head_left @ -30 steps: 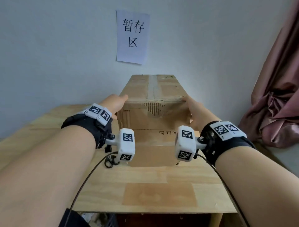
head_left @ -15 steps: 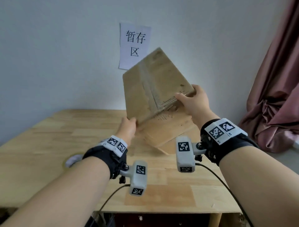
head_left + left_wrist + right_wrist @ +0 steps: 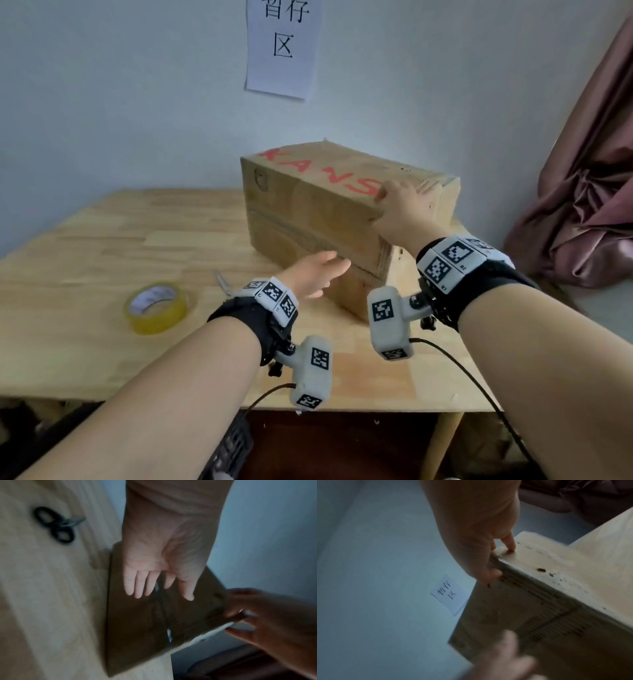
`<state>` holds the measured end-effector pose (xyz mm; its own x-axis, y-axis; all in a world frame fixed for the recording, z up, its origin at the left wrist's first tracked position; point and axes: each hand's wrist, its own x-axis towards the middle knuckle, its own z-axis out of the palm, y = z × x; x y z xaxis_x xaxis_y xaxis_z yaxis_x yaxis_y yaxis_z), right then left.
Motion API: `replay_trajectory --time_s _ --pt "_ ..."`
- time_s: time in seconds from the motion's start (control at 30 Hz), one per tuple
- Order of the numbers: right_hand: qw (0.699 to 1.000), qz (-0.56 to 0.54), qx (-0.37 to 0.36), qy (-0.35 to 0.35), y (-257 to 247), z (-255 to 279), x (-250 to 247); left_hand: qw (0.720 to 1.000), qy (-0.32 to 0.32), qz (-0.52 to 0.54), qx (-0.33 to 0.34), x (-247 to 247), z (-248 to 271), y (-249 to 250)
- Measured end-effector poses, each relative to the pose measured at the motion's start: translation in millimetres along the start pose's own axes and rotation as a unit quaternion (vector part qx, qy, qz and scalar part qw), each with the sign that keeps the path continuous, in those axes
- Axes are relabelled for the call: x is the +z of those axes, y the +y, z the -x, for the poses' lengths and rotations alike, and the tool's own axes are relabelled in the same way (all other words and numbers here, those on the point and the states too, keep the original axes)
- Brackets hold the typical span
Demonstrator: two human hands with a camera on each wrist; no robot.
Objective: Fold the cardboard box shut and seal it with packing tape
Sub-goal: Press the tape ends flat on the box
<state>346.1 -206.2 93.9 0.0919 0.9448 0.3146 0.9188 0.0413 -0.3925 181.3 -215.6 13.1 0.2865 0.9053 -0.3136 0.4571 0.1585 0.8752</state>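
Cardboard box (image 3: 308, 202) under right hand (image 3: 400, 212)

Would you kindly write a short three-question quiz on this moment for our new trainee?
1. True or false: the tape roll lies on top of the box.
2. Which hand grips the box's upper edge? A) left hand B) right hand
3. Fill in: beside the box on the table lies a pair of black-handled ____.

Key: 1 false, it lies on the table; 2 B; 3 scissors.

box (image 3: 308, 205): matt cardboard | table (image 3: 102, 246): pale wood | tape roll (image 3: 156, 307): glossy
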Motion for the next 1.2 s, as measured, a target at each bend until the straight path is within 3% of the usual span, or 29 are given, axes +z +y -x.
replay_trajectory --time_s 0.13,0.27,0.33,0.47,0.57,0.63,0.87,0.97,1.03,1.13,1.2 --pt "0.993 0.106 0.012 0.044 30.0 9.3 12.1 0.981 0.131 -0.115 0.084 -30.6 -10.0 15.2" --pt "0.99 0.087 0.088 0.062 20.0 -5.2 1.8 0.954 0.232 -0.151 0.117 -66.6 -15.7 16.9" --pt "0.988 0.117 0.09 0.046 3.7 -13.0 2.2 0.947 0.252 -0.163 0.116 -79.3 -17.9 20.0" --pt "0.984 0.18 0.004 0.013 -21.4 -31.9 20.8 0.941 0.258 -0.182 0.123 -91.7 -19.0 31.8" --pt "0.982 0.175 0.041 -0.062 -18.2 -40.9 33.0 0.936 0.257 -0.205 0.126 -97.3 -17.3 37.7" --pt "0.982 0.169 0.048 -0.074 -5.6 -39.5 37.0 0.929 0.269 -0.222 0.124 -102.6 -15.7 38.9" --pt "0.988 0.105 0.011 0.116 51.7 -22.6 17.8 0.908 0.341 -0.228 0.082 -114.4 -9.5 54.8" --pt "0.977 0.168 0.008 0.132 58.9 -22.6 3.0 0.923 0.322 -0.208 0.026 -108.2 -20.3 65.6" --pt "0.971 0.194 0.072 0.123 63.0 -29.4 -5.8 0.923 0.305 -0.234 0.011 -106.5 -26.0 71.8" --pt "0.956 0.109 0.266 0.055 73.8 -32.2 -15.8 0.903 0.304 -0.304 -0.021 -111.0 -26.7 66.4" --pt "0.95 0.049 0.306 0.027 84.7 -33.2 -18.3 0.913 0.301 -0.277 -0.001 -110.1 -26.0 58.5"
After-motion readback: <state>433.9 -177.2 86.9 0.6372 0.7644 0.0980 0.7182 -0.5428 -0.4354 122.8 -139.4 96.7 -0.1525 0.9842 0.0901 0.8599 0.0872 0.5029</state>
